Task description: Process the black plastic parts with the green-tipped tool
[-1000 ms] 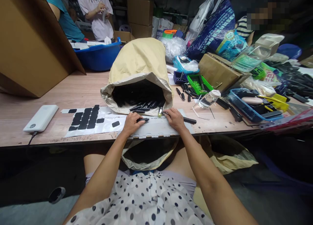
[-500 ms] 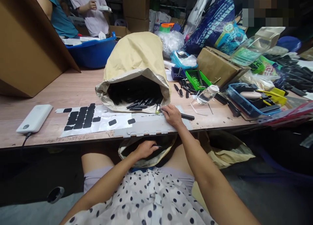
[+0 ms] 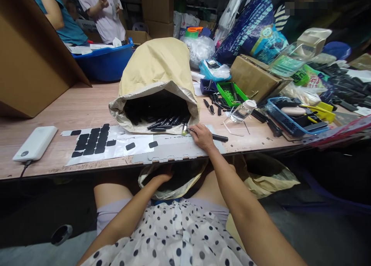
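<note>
My right hand (image 3: 202, 136) rests on the table edge, fingers closed around a thin black tool (image 3: 216, 137) with a greenish tip, just in front of the tan paper sack (image 3: 156, 71) that lies open on its side. Black pen-like parts (image 3: 162, 123) spill from the sack's mouth. My left hand (image 3: 162, 177) is below the table edge, reaching into the open sack on my lap (image 3: 176, 179); its fingers are hidden under the edge. A grey notched strip (image 3: 171, 151) lies on the table between the two hands.
A white sheet with black pads (image 3: 95, 142) and a white power bank (image 3: 35, 143) lie at left. A large cardboard box (image 3: 31, 53) and blue tub (image 3: 104, 63) stand behind. Trays, a clear bottle (image 3: 242, 110) and loose parts crowd the right. Two people stand at back left.
My left hand left the table top, where it held a black part, and went down into the lap sack. The right hand has stayed put.
</note>
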### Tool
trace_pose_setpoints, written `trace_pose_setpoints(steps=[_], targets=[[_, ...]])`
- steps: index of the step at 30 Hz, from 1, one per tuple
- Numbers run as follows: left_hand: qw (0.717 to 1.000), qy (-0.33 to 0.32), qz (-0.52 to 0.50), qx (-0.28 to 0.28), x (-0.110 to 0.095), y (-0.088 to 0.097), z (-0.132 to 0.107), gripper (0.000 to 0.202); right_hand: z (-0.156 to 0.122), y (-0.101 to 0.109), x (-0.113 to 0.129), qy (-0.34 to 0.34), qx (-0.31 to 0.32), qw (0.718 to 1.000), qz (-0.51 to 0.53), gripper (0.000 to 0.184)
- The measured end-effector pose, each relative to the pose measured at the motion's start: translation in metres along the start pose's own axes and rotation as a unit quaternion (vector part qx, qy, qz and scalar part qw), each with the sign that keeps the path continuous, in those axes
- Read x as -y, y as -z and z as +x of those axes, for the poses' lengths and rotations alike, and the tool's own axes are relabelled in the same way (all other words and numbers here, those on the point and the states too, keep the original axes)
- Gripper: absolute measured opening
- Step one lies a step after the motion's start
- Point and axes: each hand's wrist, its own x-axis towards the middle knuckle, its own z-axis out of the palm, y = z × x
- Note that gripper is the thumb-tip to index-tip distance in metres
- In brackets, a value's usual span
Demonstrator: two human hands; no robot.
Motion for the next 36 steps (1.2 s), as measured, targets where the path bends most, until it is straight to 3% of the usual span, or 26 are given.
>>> trace_pose_setpoints(steps=[2, 4, 6, 7, 9, 12, 15, 20, 23, 25, 27, 30, 33, 36], targets=[[0.998, -0.04, -0.005, 0.053, -0.012, 0.02, -0.015, 0.032, 0.0, -0.001, 0.0, -0.002, -0.002, 1.0, 0.0, 0.025], [0.981, -0.125, -0.039, 0.145, -0.029, 0.05, -0.03, 0.028, -0.001, -0.001, 0.001, -0.003, -0.004, 1.0, -0.001, 0.025], [0.969, -0.172, -0.1, 0.149, -0.047, 0.086, -0.039, 0.031, -0.001, -0.001, 0.001, -0.005, -0.006, 1.0, -0.003, 0.025], [0.972, -0.165, -0.132, 0.106, -0.055, 0.105, -0.04, 0.035, -0.001, -0.001, 0.001, -0.005, -0.007, 1.0, -0.004, 0.026], [0.976, -0.162, -0.135, -0.055, -0.063, 0.14, -0.035, 0.034, -0.001, -0.002, 0.001, -0.004, -0.008, 1.0, -0.005, 0.026], [0.956, -0.116, -0.083, -0.257, -0.057, 0.18, -0.011, 0.029, 0.0, -0.003, 0.001, -0.001, -0.01, 1.0, -0.006, 0.025], [0.932, -0.055, 0.005, -0.358, -0.037, 0.198, 0.023, 0.02, 0.0, -0.003, 0.0, 0.002, -0.011, 1.0, -0.006, 0.024], [0.941, -0.006, 0.07, -0.332, -0.016, 0.202, 0.059, 0.01, 0.001, -0.003, 0.001, 0.0, -0.01, 1.0, -0.009, 0.024], [0.938, 0.011, 0.065, -0.342, -0.018, 0.204, 0.051, 0.008, 0.001, -0.002, 0.001, 0.004, -0.007, 1.0, -0.009, 0.024], [0.93, -0.014, 0.06, -0.362, -0.023, 0.202, 0.035, 0.009, 0.001, -0.002, 0.0, 0.005, -0.005, 1.0, -0.009, 0.025], [0.932, -0.069, 0.053, -0.352, -0.029, 0.192, 0.017, 0.015, 0.001, -0.002, -0.001, 0.005, -0.005, 1.0, -0.008, 0.024], [0.947, -0.141, 0.052, -0.285, -0.037, 0.167, 0.0, 0.017, 0.0, -0.002, -0.001, 0.004, -0.008, 1.0, -0.007, 0.025], [0.955, -0.156, 0.054, -0.248, -0.038, 0.142, -0.002, 0.015, -0.001, -0.002, 0.0, 0.0, -0.012, 1.0, -0.006, 0.025], [0.955, -0.157, 0.049, -0.247, -0.033, 0.131, 0.001, 0.016, -0.001, -0.004, -0.001, -0.001, -0.014, 1.0, -0.002, 0.025]])
